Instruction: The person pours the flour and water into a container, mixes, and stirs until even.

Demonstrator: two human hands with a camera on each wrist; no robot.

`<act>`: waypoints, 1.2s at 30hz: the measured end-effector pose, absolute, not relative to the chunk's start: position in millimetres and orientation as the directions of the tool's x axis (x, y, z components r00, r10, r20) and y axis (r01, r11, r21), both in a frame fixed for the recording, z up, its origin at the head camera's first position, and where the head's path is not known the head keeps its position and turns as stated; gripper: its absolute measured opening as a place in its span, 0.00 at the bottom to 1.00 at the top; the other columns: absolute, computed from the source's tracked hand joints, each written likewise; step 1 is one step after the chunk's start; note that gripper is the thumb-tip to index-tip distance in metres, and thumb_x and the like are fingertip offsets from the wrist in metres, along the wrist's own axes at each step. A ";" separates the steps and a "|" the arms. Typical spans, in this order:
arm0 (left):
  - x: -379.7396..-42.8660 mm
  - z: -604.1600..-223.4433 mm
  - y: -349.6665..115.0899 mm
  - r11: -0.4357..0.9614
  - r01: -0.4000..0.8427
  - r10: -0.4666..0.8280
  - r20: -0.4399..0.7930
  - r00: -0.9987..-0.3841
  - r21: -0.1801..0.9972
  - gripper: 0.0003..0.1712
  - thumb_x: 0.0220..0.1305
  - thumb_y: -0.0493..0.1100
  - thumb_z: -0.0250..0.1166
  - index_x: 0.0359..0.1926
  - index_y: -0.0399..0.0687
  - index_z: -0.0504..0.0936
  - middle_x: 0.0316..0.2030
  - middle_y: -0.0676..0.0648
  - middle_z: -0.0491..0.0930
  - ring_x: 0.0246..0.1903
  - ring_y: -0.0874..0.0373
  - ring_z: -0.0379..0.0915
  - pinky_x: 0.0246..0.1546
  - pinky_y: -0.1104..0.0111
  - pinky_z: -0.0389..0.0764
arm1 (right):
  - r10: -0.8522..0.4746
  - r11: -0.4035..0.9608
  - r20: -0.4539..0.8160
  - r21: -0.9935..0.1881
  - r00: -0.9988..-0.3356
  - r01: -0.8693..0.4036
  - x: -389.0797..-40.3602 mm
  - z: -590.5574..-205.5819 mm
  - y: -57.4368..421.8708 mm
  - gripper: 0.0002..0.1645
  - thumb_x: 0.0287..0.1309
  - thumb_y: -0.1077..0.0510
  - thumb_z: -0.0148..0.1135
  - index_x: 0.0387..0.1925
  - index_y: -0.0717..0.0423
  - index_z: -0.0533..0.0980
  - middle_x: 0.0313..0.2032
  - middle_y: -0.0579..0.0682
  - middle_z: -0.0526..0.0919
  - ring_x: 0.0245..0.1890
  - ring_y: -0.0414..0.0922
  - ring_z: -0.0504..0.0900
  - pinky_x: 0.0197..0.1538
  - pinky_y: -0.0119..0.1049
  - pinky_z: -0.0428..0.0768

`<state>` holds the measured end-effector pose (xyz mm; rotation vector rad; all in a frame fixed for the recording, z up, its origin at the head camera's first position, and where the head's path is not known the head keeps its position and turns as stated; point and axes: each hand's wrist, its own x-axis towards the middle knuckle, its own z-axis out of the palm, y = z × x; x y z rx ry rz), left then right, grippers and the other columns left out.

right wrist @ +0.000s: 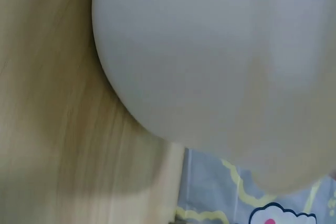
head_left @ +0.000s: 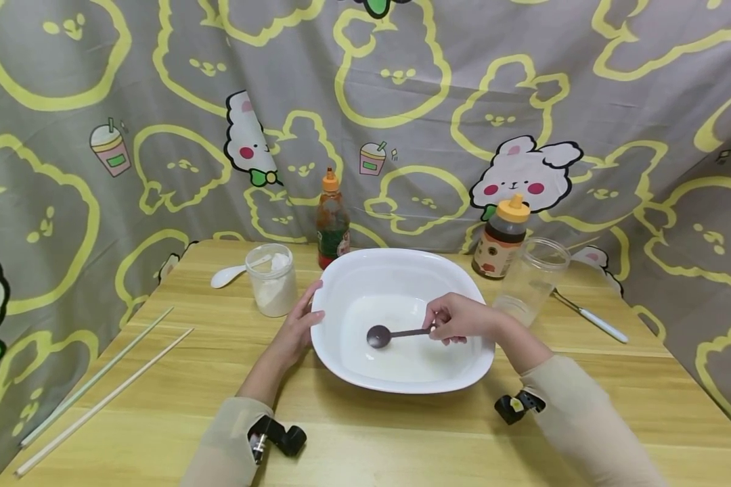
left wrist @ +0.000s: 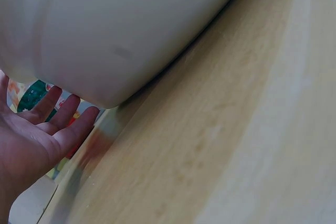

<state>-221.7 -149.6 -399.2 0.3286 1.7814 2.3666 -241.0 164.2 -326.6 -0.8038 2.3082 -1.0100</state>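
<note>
A white basin [head_left: 402,260] stands mid-table, with a milky white layer [head_left: 396,308] in its bottom. At its left side my left hand [head_left: 295,328] holds the rim, thumb over the edge. The left wrist view shows the fingers [left wrist: 68,114] against the outer wall under the rim. My right hand [head_left: 463,318] reaches over the right rim and pinches the handle of a dark spoon [head_left: 379,336], whose round bowl is low inside the basin. In the right wrist view the basin's outer wall [right wrist: 210,66] hides most of that hand.
Left of the basin are a jar of white powder [head_left: 274,291], a white spoon [head_left: 227,276] and two long sticks [head_left: 106,399]. Behind stands a red sauce bottle [head_left: 332,233]. To the right are a brown squeeze bottle [head_left: 499,247], a clear jar [head_left: 533,284] and a pale-handled utensil [head_left: 603,325].
</note>
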 end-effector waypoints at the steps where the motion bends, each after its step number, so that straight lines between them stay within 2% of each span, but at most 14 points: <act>1: -221.6 -399.3 -149.6 -0.276 0.004 0.256 0.078 -0.963 0.961 0.36 0.54 0.38 0.51 0.64 0.58 0.51 0.56 0.35 0.55 0.50 0.36 0.56 0.38 0.58 0.72 | -0.684 0.551 -0.201 -0.772 -0.702 -0.316 -238.9 -325.3 166.7 0.04 0.47 0.67 0.57 0.29 0.61 0.75 0.13 0.50 0.73 0.09 0.39 0.63 0.14 0.28 0.64; 8: -222.4 -400.2 -149.8 -0.280 0.012 0.250 0.085 -0.965 0.960 0.35 0.54 0.38 0.50 0.64 0.57 0.51 0.56 0.34 0.55 0.48 0.39 0.59 0.36 0.61 0.73 | -0.625 0.607 -0.216 -0.739 -0.750 -0.293 -231.1 -311.1 192.9 0.05 0.46 0.67 0.56 0.29 0.62 0.74 0.14 0.51 0.72 0.11 0.40 0.63 0.14 0.30 0.64; 13: -223.3 -400.4 -151.0 -0.274 0.002 0.260 0.076 -0.963 0.962 0.36 0.55 0.38 0.51 0.64 0.58 0.51 0.57 0.35 0.55 0.50 0.37 0.57 0.40 0.56 0.71 | -0.562 0.636 -0.158 -0.710 -0.812 -0.302 -237.2 -309.0 205.0 0.06 0.45 0.69 0.55 0.30 0.63 0.73 0.14 0.51 0.71 0.10 0.41 0.64 0.13 0.33 0.67; 18: -223.9 -401.1 -151.5 -0.274 -0.001 0.265 0.075 -0.961 0.962 0.36 0.55 0.39 0.51 0.64 0.58 0.51 0.58 0.36 0.54 0.51 0.36 0.56 0.43 0.53 0.68 | -0.457 0.695 -0.114 -0.664 -0.882 -0.275 -249.1 -315.6 198.3 0.08 0.45 0.67 0.58 0.31 0.64 0.73 0.15 0.50 0.72 0.12 0.42 0.67 0.15 0.34 0.68; 22: -224.0 -401.7 -151.1 -0.283 0.000 0.262 0.077 -0.962 0.959 0.35 0.55 0.38 0.50 0.64 0.58 0.51 0.58 0.36 0.53 0.52 0.36 0.55 0.44 0.51 0.66 | -0.416 0.720 -0.121 -0.649 -0.901 -0.246 -257.2 -322.1 182.0 0.09 0.45 0.66 0.58 0.32 0.65 0.72 0.15 0.50 0.72 0.13 0.42 0.66 0.16 0.33 0.67; 30: -223.1 -399.8 -150.2 -0.287 -0.001 0.261 0.077 -0.962 0.958 0.36 0.54 0.38 0.51 0.64 0.58 0.51 0.57 0.36 0.54 0.51 0.35 0.55 0.42 0.54 0.69 | -0.500 0.634 -0.112 -0.723 -0.859 -0.275 -263.2 -337.4 150.2 0.07 0.46 0.67 0.58 0.31 0.65 0.71 0.14 0.50 0.74 0.11 0.40 0.67 0.16 0.33 0.68; 36: -222.3 -399.1 -150.2 -0.279 0.004 0.257 0.078 -0.963 0.960 0.36 0.54 0.39 0.51 0.64 0.58 0.51 0.58 0.36 0.53 0.51 0.38 0.56 0.41 0.58 0.71 | -0.622 0.574 -0.179 -0.767 -0.762 -0.288 -252.4 -333.5 143.7 0.08 0.46 0.67 0.57 0.31 0.66 0.72 0.13 0.50 0.73 0.09 0.39 0.64 0.14 0.31 0.65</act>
